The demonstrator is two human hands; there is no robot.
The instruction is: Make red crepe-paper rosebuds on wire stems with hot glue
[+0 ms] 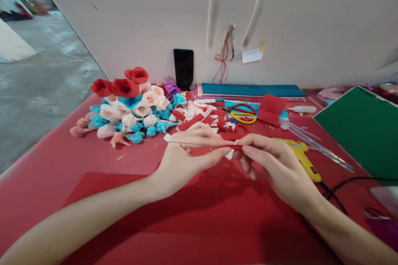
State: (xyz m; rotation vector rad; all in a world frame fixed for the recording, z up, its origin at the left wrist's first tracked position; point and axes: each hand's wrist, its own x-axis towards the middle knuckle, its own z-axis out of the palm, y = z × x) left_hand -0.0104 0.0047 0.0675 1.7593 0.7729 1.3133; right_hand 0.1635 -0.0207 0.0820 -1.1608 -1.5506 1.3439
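Observation:
A thin wire [199,144] runs level above the red table, its right part wrapped in a narrow red strip [235,147]. My left hand [192,155] pinches the strip near its left end between thumb and fingers. Close to it, my right hand [273,161] holds the strip's right end between thumb and forefinger, its other fingers curled below. Small white scraps show beside the hands. Beneath my wrists lies a large sheet of red paper [199,207].
Paper flowers [143,109] are heaped at left, beside paper scraps [199,112]. Scissors [242,116], a yellow glue gun [303,157] with a black cord, clear sticks [323,145] and a green board [360,132] lie at right. A phone [183,68] leans on the wall.

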